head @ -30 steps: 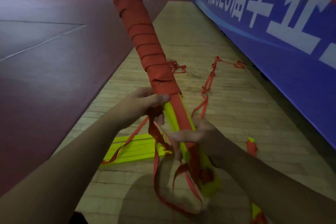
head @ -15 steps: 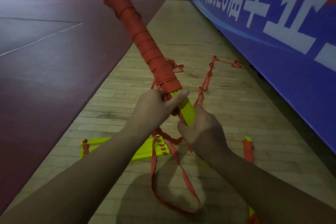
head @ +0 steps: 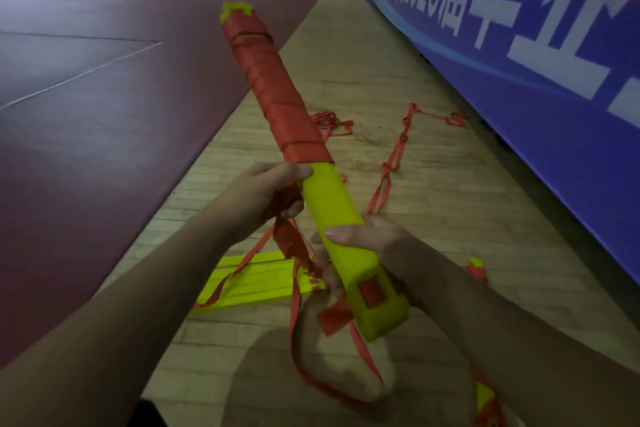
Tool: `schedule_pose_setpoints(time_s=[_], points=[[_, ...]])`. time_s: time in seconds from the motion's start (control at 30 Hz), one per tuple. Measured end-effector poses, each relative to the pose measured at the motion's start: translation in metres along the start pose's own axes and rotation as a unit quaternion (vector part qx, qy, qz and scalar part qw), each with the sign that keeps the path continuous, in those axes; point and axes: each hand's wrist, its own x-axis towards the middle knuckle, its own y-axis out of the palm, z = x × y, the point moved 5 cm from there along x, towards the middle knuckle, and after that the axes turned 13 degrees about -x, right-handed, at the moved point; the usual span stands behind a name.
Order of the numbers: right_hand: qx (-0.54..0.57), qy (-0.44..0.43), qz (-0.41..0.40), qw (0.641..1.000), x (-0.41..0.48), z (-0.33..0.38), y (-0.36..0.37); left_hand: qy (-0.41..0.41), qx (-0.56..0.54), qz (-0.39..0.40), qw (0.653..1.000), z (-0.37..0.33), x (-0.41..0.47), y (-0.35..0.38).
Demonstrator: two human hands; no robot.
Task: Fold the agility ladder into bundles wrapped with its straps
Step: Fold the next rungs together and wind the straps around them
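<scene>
The person holds a bundle point(head: 332, 215) of stacked yellow ladder rungs in the middle of the frame, slanting from the lower centre up toward the upper left. Its far half is bound in tight turns of red strap point(head: 277, 107), with yellow rung ends poking out at the top. The near half is bare yellow, with a small red patch showing through a slot close to the near end.

The left hand point(head: 263, 198) sits just below the last turn of the wrap. Its thumb lies on the edge of the bundle, and its fingers are curled round a bunched length of the red strap at the bundle's left side. The right hand point(head: 374, 243) grasps the bare yellow part lower down, thumb across the top face and fingers closed underneath.

From the left hand a loose strap loop point(head: 301, 340) hangs down and curves under the bundle's near end. A second stack of yellow rungs point(head: 256, 281) lies flat on the wooden floor point(head: 381, 80) beneath the hands. More loose straps point(head: 391, 166) trail across the boards toward the blue banner point(head: 519, 62) along the right. A maroon court surface point(head: 104, 97) fills the left.
</scene>
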Motion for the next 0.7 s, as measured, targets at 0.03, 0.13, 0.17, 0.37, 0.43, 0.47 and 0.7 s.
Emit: schedule_pose_setpoints(time_s=[0.03,0.13,0.17,0.37,0.43,0.47,0.7], points=[[-0.026,-0.022,-0.022,0.999,0.000,0.004,-0.002,-0.010,-0.029,0.011,0.999,0.001,0.001,0.001],[-0.147,-0.054,-0.127,0.980,-0.001,0.010,-0.018,-0.079,-0.017,0.055,0.995,0.004,-0.002,0.006],[-0.184,-0.058,-0.161,0.968,-0.004,0.010,-0.022,-0.111,0.029,0.079,0.990,0.007,-0.004,0.008],[-0.497,-0.020,-0.389,0.775,-0.019,0.017,-0.036,-0.043,0.140,0.037,0.989,-0.001,-0.006,0.024],[-0.569,-0.029,-0.425,0.704,-0.019,0.010,-0.029,-0.005,0.169,-0.043,0.985,0.000,-0.003,0.031],[-0.583,-0.056,-0.433,0.685,-0.018,0.006,-0.023,0.013,0.189,-0.089,0.978,0.002,-0.003,0.032],[-0.268,-0.103,-0.311,0.906,-0.011,0.005,-0.030,0.050,0.132,-0.126,0.982,0.002,-0.003,0.013]])
